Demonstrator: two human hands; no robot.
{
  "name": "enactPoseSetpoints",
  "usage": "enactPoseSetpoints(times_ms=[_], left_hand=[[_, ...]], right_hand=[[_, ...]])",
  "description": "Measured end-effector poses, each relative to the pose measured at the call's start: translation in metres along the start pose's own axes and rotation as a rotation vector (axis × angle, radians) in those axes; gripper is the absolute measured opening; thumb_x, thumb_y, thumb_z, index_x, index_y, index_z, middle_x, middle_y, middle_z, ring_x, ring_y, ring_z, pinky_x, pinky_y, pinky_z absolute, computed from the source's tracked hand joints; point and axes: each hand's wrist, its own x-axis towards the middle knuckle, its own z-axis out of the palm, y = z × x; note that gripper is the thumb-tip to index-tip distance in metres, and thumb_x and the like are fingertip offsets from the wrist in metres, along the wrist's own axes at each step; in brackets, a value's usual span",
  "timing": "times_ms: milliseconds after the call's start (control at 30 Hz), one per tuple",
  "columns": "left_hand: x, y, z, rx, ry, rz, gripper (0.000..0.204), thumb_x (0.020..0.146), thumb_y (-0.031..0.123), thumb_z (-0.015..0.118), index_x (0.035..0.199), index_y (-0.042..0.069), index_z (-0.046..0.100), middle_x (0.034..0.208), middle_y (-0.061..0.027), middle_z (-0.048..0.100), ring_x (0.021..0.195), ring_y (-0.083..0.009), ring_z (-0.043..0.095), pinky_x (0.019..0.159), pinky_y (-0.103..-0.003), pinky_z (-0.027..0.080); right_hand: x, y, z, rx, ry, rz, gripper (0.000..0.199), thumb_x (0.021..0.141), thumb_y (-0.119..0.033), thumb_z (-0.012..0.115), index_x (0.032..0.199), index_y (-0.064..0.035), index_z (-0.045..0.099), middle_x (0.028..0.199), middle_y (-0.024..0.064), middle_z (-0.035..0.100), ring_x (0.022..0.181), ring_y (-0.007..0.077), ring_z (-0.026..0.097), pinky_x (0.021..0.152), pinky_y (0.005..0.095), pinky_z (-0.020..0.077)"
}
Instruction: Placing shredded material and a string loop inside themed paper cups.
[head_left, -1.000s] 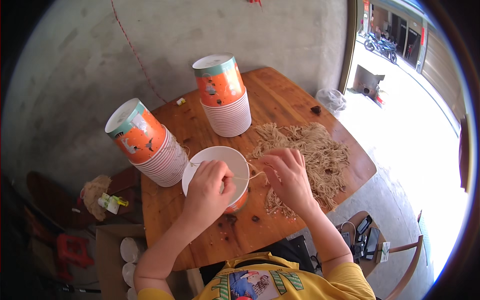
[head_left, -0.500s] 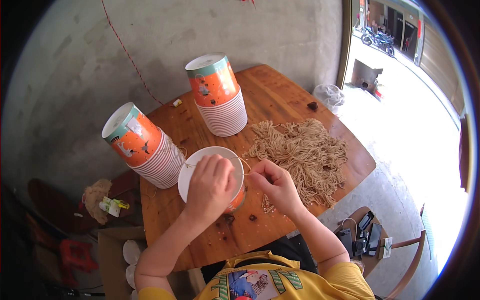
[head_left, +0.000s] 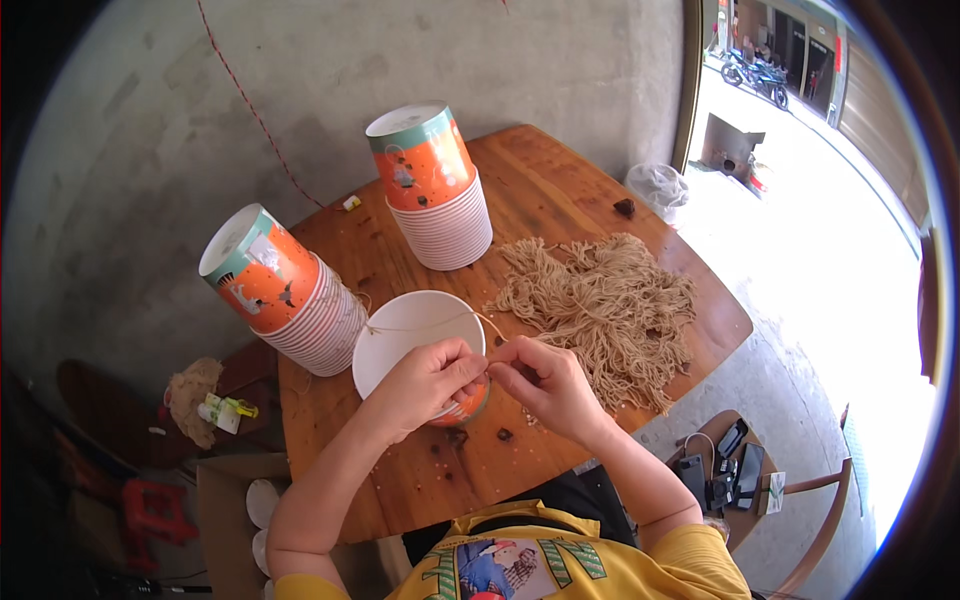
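Observation:
Below the middle of the view, a white-lined paper bucket with an orange outside stands on the table, its mouth facing up. A thin tan string crosses its mouth and loops out past the right rim toward my fingers. My left hand is closed in a pinch over the bucket's near right rim. Against it, my right hand pinches the string, fingertips touching those of the left. The short ends between the fingers are too small to make out. A heap of tan strings lies right of the bucket.
Two stacks of upside-down orange paper buckets, a left stack and a far stack, stand on the wooden table. A cardboard box sits low at the left. A chair holding dark devices is at the right.
My left hand has come down and nearer from above the bucket's mouth, uncovering it. Both hands' fingertips now meet at the right rim. The string stays across the mouth.

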Motion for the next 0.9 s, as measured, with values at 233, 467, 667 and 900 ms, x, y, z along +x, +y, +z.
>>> enactPoseSetpoints(times_ms=[233, 467, 667, 900], left_hand=[[-0.005, -0.002, 0.0, 0.025, -0.035, 0.005, 0.017, 0.1, 0.017, 0.057, 0.091, 0.002, 0.056, 0.077, 0.0016, 0.055, 0.068, -0.0041, 0.049, 0.061, -0.021, 0.043], [-0.008, 0.002, 0.013, 0.491, 0.103, 0.257, 0.014, 0.092, 0.009, 0.064, 0.088, 0.003, 0.052, 0.077, -0.0016, 0.055, 0.068, -0.0104, 0.052, 0.06, -0.027, 0.044], [-0.006, -0.018, 0.011, 0.706, 0.273, 0.587, 0.017, 0.085, 0.003, 0.066, 0.088, 0.003, 0.05, 0.084, -0.0093, 0.054, 0.073, -0.0266, 0.057, 0.063, -0.035, 0.046], [-0.018, -0.029, 0.0, 0.342, 0.136, 0.154, 0.026, 0.091, 0.01, 0.065, 0.114, 0.0, 0.057, 0.094, -0.0062, 0.065, 0.081, -0.0104, 0.062, 0.075, -0.026, 0.052]], right_hand=[[-0.001, 0.003, -0.006, 0.185, -0.118, 0.209, 0.011, 0.092, -0.014, 0.066, 0.096, -0.0039, 0.068, 0.063, -0.004, 0.05, 0.059, 0.0042, 0.041, 0.055, 0.0235, 0.0369], [-0.008, 0.017, -0.002, 0.25, -0.08, 0.243, 0.012, 0.091, -0.016, 0.068, 0.09, -0.0041, 0.065, 0.063, -0.006, 0.046, 0.06, 0.0025, 0.037, 0.054, 0.0224, 0.0337], [-0.02, 0.029, 0.02, 0.49, 0.089, 0.248, 0.01, 0.09, -0.01, 0.067, 0.086, -0.0052, 0.058, 0.069, -0.0085, 0.05, 0.061, -0.0002, 0.041, 0.054, 0.0183, 0.0337], [-0.03, 0.041, 0.046, -0.055, 0.265, 0.061, 0.012, 0.083, -0.006, 0.068, 0.086, -0.0033, 0.056, 0.075, 0.0059, 0.064, 0.066, 0.0141, 0.065, 0.06, 0.0277, 0.0528]])
